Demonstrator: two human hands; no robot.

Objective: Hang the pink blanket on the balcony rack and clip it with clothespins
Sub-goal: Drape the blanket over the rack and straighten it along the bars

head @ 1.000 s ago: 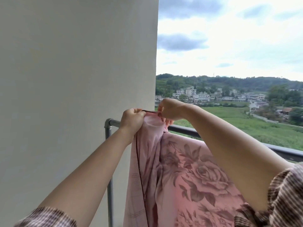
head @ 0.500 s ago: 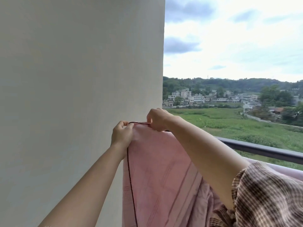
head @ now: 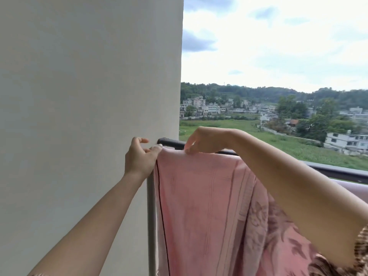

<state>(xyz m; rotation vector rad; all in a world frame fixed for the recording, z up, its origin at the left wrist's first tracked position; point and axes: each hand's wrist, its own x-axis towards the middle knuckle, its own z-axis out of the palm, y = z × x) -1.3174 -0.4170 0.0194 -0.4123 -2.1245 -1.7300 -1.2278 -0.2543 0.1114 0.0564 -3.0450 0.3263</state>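
- Where the soft pink cotton blanket with a dark piped edge and a rose print (head: 201, 206) is draped over the dark metal top bar of the balcony rack (head: 171, 143), its upper fold lies on the bar at the rack's left end, beside the grey upright post (head: 151, 216).
- The left hand (head: 140, 158) is seen pinching the blanket's top left corner between thumb and fingers; the right hand (head: 201, 139) is curled, its fingertips pressed onto the fold just to the right, so both are engaged with the cloth.
- The fabric is judged light, limp and non-fragile; it may slide off the smooth bar if the two sides hang unevenly. The hemmed edge and corners are judged the best places to be gripped, since the piping resists stretching.
- The plain off-white wall (head: 79, 116) stands close to the rack's left end, so little room is left for the left hand there.
- A dark balcony railing (head: 338, 172) runs behind the rack towards the right.
- No clothespins can be seen; clipping is judged not yet begun.
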